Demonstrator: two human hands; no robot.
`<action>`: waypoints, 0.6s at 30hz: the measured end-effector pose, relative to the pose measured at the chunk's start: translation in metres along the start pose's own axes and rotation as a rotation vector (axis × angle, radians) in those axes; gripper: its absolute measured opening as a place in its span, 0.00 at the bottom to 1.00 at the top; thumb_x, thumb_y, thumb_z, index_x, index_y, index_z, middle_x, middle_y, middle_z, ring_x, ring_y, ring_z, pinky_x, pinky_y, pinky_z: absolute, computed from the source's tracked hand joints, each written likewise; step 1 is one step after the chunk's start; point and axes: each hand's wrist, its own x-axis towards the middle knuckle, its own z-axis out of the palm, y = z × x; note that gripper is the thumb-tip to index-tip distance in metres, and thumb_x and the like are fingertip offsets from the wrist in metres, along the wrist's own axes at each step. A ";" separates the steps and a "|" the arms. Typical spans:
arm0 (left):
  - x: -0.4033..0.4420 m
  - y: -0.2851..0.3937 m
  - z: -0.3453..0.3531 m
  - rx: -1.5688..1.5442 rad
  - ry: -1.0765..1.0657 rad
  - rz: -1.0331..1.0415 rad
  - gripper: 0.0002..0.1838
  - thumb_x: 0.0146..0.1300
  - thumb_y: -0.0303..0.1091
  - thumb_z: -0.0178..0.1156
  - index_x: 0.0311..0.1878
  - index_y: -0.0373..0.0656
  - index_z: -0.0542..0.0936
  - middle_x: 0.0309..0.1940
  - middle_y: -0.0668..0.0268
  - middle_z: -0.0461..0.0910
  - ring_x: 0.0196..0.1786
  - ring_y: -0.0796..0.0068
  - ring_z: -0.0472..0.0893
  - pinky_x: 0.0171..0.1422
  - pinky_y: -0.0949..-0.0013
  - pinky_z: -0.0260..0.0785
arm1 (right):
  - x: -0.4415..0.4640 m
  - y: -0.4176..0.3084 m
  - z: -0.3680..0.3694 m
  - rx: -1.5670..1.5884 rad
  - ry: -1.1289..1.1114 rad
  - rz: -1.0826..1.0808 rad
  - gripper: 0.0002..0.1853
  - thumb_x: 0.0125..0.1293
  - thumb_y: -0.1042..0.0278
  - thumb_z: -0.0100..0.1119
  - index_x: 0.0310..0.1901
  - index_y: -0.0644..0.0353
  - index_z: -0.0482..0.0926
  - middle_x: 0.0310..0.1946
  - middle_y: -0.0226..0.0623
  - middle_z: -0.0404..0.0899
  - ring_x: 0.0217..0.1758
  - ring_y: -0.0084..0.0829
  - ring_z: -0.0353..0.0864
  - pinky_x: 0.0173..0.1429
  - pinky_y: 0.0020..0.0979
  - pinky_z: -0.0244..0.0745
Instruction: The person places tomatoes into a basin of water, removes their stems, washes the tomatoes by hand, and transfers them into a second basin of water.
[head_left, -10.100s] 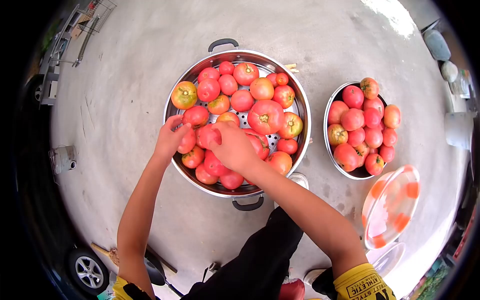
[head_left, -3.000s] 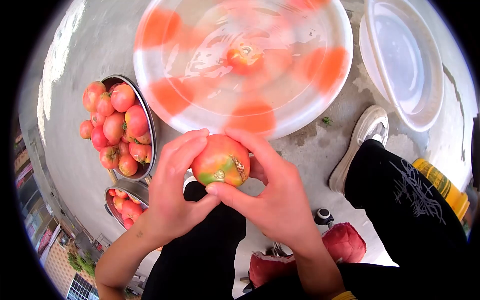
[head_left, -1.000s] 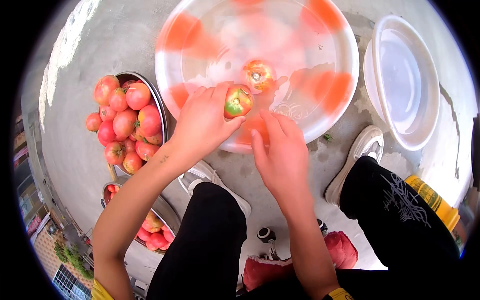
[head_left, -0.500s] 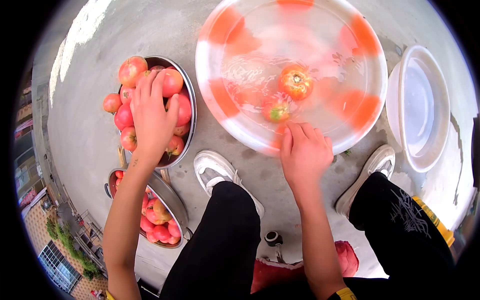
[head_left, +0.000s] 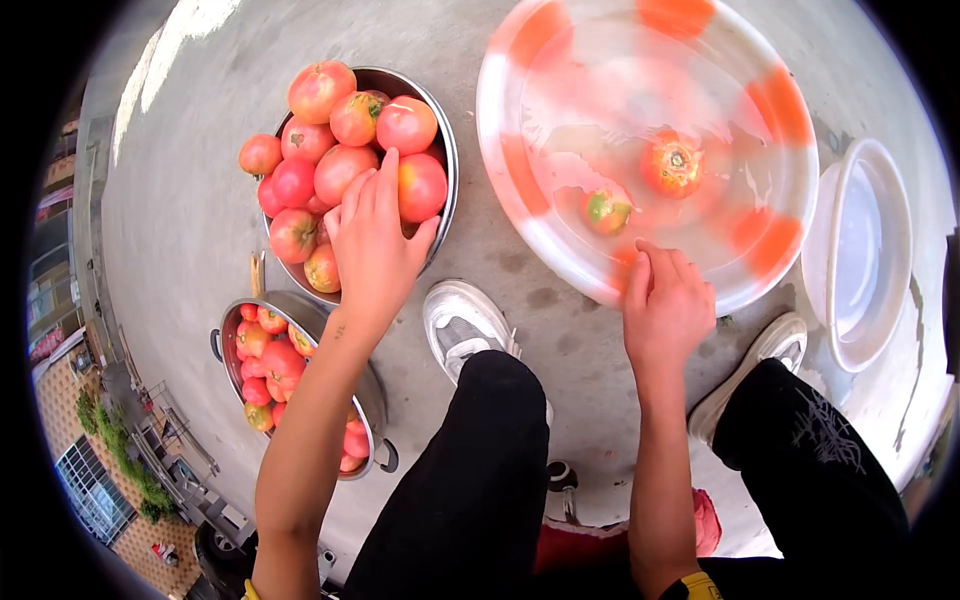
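glossy smooth tomatoes [head_left: 345, 172], shiny metal bowl [head_left: 453, 160], smooth plastic basin [head_left: 780, 105], matt concrete floor [head_left: 200, 180]

Head cam, wide FOV, looks fwd/down past knees [head_left: 500, 390] at fingers [head_left: 386, 190], fairly near.

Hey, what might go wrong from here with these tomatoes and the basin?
The tomatoes are heaped above the rim of their bowl, so one might roll off if the left hand nudges the pile. Dark, damp-looking spots on the floor near the shoe could be slippery.
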 end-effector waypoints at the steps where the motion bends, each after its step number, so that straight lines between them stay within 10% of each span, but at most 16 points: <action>1: 0.004 -0.001 -0.002 -0.081 -0.025 -0.015 0.40 0.48 0.34 0.72 0.66 0.36 0.67 0.60 0.54 0.74 0.64 0.55 0.71 0.67 0.53 0.61 | 0.001 0.000 -0.001 -0.009 0.000 0.000 0.07 0.63 0.67 0.58 0.39 0.51 0.85 0.33 0.25 0.82 0.33 0.32 0.77 0.36 0.33 0.65; 5: 0.007 0.000 -0.030 -0.444 -0.189 -0.243 0.32 0.55 0.37 0.69 0.62 0.37 0.72 0.52 0.58 0.79 0.57 0.63 0.77 0.59 0.60 0.68 | 0.001 -0.006 -0.011 0.076 -0.046 0.014 0.07 0.62 0.70 0.59 0.40 0.55 0.84 0.35 0.30 0.82 0.35 0.33 0.78 0.39 0.34 0.68; 11: 0.003 0.041 -0.076 -1.565 -0.634 -0.666 0.28 0.72 0.49 0.48 0.63 0.33 0.70 0.58 0.59 0.76 0.61 0.69 0.76 0.68 0.63 0.65 | -0.005 -0.076 -0.039 1.310 -0.357 0.228 0.33 0.57 0.71 0.68 0.65 0.63 0.68 0.53 0.47 0.74 0.54 0.41 0.77 0.58 0.35 0.73; 16: 0.011 0.058 -0.072 -1.657 -0.757 -0.731 0.25 0.74 0.48 0.47 0.62 0.36 0.72 0.57 0.60 0.76 0.58 0.70 0.77 0.66 0.62 0.66 | 0.009 -0.076 -0.043 1.212 -0.344 -0.045 0.43 0.48 0.72 0.75 0.67 0.63 0.64 0.58 0.47 0.72 0.60 0.45 0.74 0.63 0.39 0.71; 18: 0.025 0.047 -0.066 -1.067 -0.778 -0.553 0.22 0.74 0.45 0.49 0.61 0.40 0.74 0.53 0.61 0.78 0.54 0.73 0.78 0.63 0.63 0.68 | 0.012 -0.065 -0.041 0.997 -0.307 -0.052 0.45 0.46 0.72 0.78 0.68 0.59 0.65 0.63 0.44 0.70 0.66 0.39 0.71 0.68 0.37 0.68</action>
